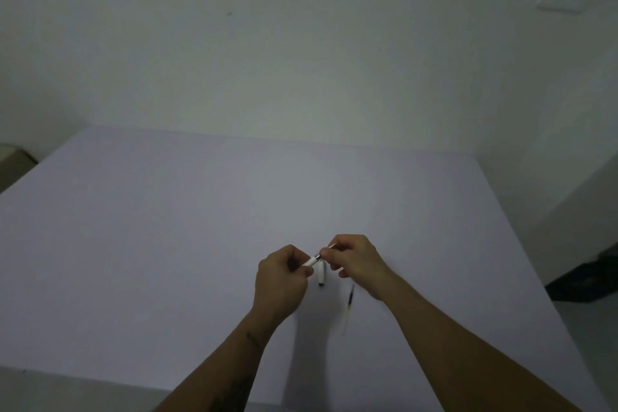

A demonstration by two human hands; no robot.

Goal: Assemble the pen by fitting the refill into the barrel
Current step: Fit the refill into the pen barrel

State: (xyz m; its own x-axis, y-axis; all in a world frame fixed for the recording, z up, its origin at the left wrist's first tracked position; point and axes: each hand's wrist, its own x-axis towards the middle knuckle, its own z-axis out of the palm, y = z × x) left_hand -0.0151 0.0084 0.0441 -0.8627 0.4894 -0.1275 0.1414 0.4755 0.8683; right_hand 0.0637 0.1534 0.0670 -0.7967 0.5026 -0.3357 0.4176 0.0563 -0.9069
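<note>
My left hand (pixel 281 274) grips a white pen barrel (pixel 310 261), whose metal-ringed end points up and to the right. My right hand (pixel 351 257) pinches that end, with a small piece showing between its fingers; what the piece is I cannot tell. Just below the hands a second white pen part (pixel 321 274) with a dark tip lies on the table. The thin refill (pixel 348 306), dark at its upper end and yellowish lower down, lies loose on the table under my right wrist.
The work surface is a pale lilac table (pixel 167 244) standing against a white wall. A dark object (pixel 592 278) sits on the floor beyond the table's right edge, and a beige one (pixel 13 164) at the far left.
</note>
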